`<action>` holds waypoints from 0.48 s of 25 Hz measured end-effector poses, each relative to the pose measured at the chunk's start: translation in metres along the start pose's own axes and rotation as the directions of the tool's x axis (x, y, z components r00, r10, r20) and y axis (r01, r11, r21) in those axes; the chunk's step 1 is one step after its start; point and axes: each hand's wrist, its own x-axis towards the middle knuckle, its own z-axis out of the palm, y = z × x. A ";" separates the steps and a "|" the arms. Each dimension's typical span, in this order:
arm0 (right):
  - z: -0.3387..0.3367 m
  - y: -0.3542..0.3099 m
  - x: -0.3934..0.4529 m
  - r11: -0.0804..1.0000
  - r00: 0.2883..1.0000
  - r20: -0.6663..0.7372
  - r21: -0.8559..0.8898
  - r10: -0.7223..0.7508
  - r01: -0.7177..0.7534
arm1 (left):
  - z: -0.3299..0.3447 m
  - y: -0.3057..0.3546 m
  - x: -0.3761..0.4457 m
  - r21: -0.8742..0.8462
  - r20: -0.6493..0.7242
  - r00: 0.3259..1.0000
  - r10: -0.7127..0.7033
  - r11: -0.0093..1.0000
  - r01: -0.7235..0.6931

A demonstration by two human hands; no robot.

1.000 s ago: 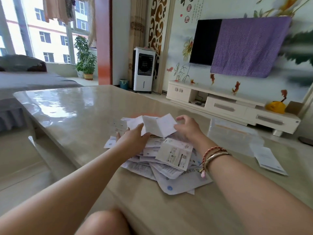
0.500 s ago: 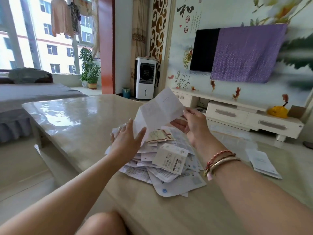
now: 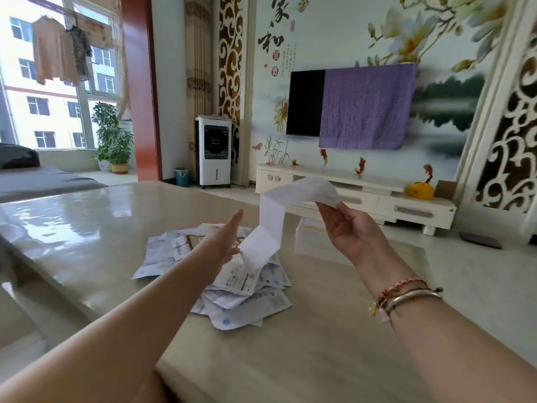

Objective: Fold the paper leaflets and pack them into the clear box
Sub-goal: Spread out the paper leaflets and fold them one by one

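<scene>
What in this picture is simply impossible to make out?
- Print on the unfolded leaflet, head view: too faint and blurred.
- Clear box: partly behind the right hand, see-through, contents unclear.
- Lower sheets in the leaflet pile: covered by upper sheets and the left hand.
- Text on the pile: too small.
- Whether the left hand touches the leaflet: cannot tell.

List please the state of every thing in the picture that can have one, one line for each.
Long white paper leaflet: unfolded, hanging from right hand.
Right hand: pinches leaflet's top end.
Left hand: open, fingers straight, beside leaflet's lower end.
Pile of printed paper leaflets: loose on beige table.
Clear plastic box: contents unclear.
</scene>
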 end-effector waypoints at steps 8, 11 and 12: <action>-0.033 -0.026 -0.015 0.993 0.999 -0.039 0.119 -0.002 0.007 | 0.062 -0.019 -0.036 -0.067 0.214 0.957 -0.194 0.975 0.213; -0.039 -0.043 -0.018 0.985 0.999 -0.036 0.171 -0.021 0.027 | 0.081 -0.035 -0.034 -0.045 0.219 0.955 -0.198 0.976 0.212; -0.041 -0.049 -0.020 0.984 0.999 -0.038 0.175 -0.031 0.037 | 0.085 -0.039 -0.032 -0.076 0.270 0.941 -0.202 0.970 0.230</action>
